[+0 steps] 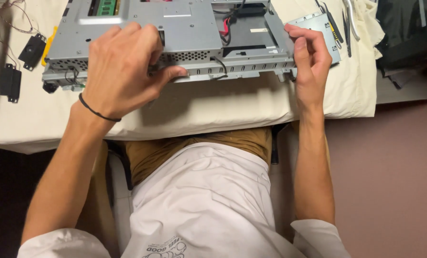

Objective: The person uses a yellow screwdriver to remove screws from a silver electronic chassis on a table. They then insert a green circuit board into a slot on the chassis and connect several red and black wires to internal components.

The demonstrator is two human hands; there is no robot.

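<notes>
Head view showed a grey sheet-metal computer chassis lying across the top of the frame on a worktop covered in cream cloth, its long axis running left to right. The left hand lay over the chassis's near edge, left of centre, fingers curled over the perforated front strip and the thumb pressed flat along the lower rail, so its grip was closed on the metal. The right hand stood at the chassis's right end, fingertips pinching the corner there, closed on that edge too. So the chassis lay between the two hands, with the bulk of it beyond the left hand. At the far left of the frame lay two small black speakers on thin wires, and at the upper right, metal hand tools.
</notes>
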